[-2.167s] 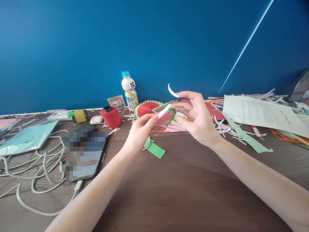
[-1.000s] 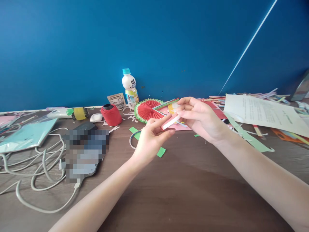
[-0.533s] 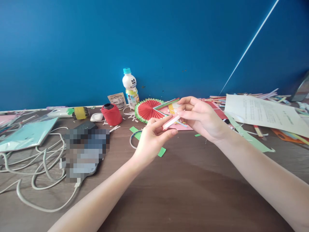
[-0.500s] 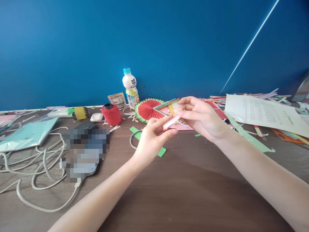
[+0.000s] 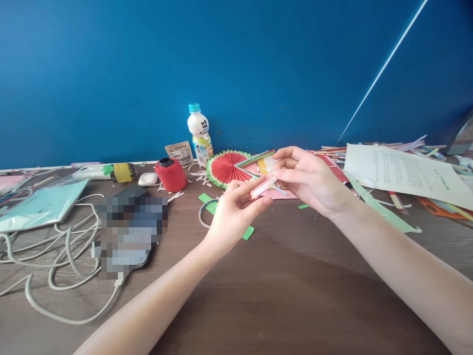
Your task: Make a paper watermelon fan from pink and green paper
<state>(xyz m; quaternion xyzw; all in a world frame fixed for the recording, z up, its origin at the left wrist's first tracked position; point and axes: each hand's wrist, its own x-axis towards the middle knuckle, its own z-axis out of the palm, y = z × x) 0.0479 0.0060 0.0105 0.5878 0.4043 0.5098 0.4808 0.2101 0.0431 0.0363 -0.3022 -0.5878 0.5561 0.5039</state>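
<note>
Hands: two, bare, the left hand (image 5: 232,209) and the right hand (image 5: 308,180).
Folded paper: one narrow pink-and-white piece (image 5: 262,187), held above the table between the hands.
Phone: one (image 5: 146,259), blurred out, left of the hands.
Paper fan: one round pleated fan (image 5: 223,167), red with a green edge, just beyond the left hand.
Red spool: one (image 5: 171,176), left of the fan.
Bottle: one (image 5: 201,135), upright, blue-capped.
Left grip: thumb and fingers grasp the paper's near end, wrist raised.
Right grip: fingers curled, pinching the far end.
Table: dark wood grain (image 5: 258,296), paper scraps along its back.
Wall: plain blue (image 5: 236,59), a white line slanting at right.
</note>
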